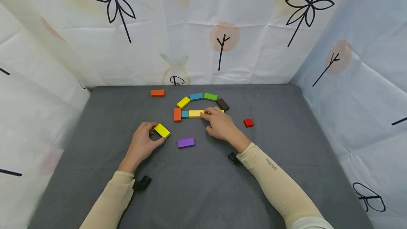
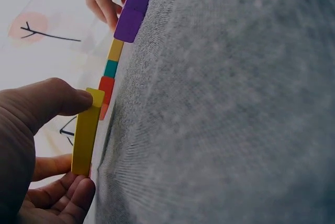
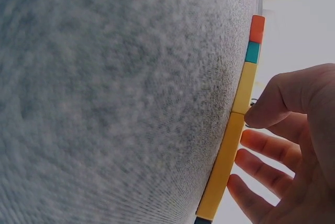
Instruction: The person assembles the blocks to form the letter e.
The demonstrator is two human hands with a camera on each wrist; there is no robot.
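Your left hand (image 1: 143, 146) pinches a bright yellow, smooth rectangular block (image 1: 162, 130) between thumb and fingertips, left of the row and near a purple rectangular block (image 1: 186, 143) on the grey cloth-covered table (image 1: 197, 186).

Your right hand (image 1: 220, 124) is over the row, fingers loosely extended, fingertips touching an orange-yellow rectangular block (image 3: 222, 169); whether they press is hard to tell, as the hand hides much of it in the head view.

Leftwards, the row continues with a pale yellow rectangular block (image 1: 195, 114), a small teal block (image 1: 185, 114) and an orange-red rectangular block (image 1: 177, 115) set crosswise.

Behind it, yellow (image 1: 183, 102), blue (image 1: 196, 96), green (image 1: 210, 97) and dark brown (image 1: 223, 104) rectangular blocks form an arch. A small red block (image 1: 248, 122) lies apart, right of your right hand.
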